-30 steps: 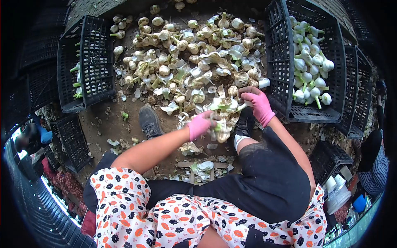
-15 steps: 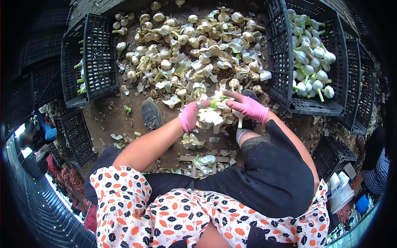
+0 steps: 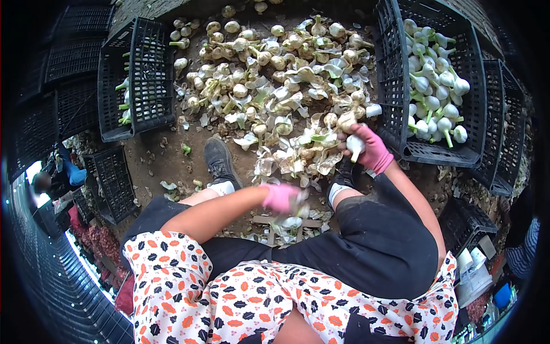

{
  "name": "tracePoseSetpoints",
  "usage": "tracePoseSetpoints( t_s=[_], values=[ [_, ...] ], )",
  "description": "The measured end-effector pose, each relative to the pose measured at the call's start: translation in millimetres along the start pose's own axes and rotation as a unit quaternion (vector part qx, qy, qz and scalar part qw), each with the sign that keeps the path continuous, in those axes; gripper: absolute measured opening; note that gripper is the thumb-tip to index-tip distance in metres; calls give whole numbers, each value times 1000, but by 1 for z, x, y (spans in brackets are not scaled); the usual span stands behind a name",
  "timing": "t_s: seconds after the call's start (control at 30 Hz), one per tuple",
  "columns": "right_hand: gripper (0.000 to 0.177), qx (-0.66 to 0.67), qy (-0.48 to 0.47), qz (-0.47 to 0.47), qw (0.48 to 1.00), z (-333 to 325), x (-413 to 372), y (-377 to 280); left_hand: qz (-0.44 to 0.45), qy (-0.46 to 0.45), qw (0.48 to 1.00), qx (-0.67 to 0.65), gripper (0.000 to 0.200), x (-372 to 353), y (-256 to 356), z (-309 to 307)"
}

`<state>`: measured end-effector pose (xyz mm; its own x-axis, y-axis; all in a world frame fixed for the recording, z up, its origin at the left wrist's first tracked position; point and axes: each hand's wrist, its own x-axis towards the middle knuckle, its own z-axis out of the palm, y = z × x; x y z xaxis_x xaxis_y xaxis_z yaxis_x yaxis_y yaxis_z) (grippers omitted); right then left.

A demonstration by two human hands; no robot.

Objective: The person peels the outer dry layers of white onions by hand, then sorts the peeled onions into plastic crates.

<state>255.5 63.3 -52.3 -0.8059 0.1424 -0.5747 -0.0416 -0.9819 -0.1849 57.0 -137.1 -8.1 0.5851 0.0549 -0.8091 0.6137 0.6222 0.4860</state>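
Observation:
My right hand [image 3: 372,150], in a pink fingerless glove, is closed around a peeled white garlic bulb [image 3: 355,146] whose stem points down. Its fingertips are beside an unpeeled bulb [image 3: 346,121] at the pile's right edge. My left hand [image 3: 282,198], also gloved in pink, is low between my knees and smeared by motion. Pale peel or a similar scrap shows blurred at its fingers; what it holds is unclear. Loose garlic and husks [image 3: 269,74] cover the ground in front of my shoes.
A black crate [image 3: 395,86] of peeled garlic stands at the right, another crate [image 3: 150,80] with some garlic at the left. An empty-looking crate [image 3: 112,186] lies lower left. A wooden slatted piece [image 3: 263,219] sits between my legs. People are partly visible at both sides.
My hands have separated: the left has moved down toward my lap, the right slightly right and now holds a peeled bulb in clear sight. The camera view has shifted slightly.

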Motion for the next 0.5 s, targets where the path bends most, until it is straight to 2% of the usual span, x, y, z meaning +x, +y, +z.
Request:
tracePoseSetpoints(
  t_s=[0.03,0.07,0.13,0.17,0.23,0.27,0.33,0.37,0.4,0.47,0.5],
  values=[
    [36,-25,36,-26,999,-7,2,-6,39,54,972,227,41,-13,9,12],
    [35,-15,23,-44,999,-8,1,-11,78,103,889,438,47,-19,14,22],
    [33,-36,41,-79,995,-8,1,-16,137,297,899,292,56,0,39,4],
    [33,-35,43,-77,995,-7,1,-13,174,457,836,249,61,15,37,-5],
    [36,-44,70,-115,990,-5,0,-9,94,541,792,265,68,16,60,-35],
    [37,-52,64,-105,991,-1,0,-11,43,540,784,302,72,36,54,-39],
    [36,-58,47,-111,991,1,0,-7,12,451,803,389,63,72,32,-50],
    [36,-59,30,-120,991,1,1,-7,68,542,794,265,51,145,-20,-53],
    [36,-57,30,-120,991,0,2,-7,67,541,795,266,51,132,-10,-59],
    [35,-26,53,-101,993,-5,-1,-5,56,413,875,246,42,73,39,-67],
    [35,11,27,-77,997,0,-4,-7,88,430,853,281,43,55,50,-60]
  ],
)
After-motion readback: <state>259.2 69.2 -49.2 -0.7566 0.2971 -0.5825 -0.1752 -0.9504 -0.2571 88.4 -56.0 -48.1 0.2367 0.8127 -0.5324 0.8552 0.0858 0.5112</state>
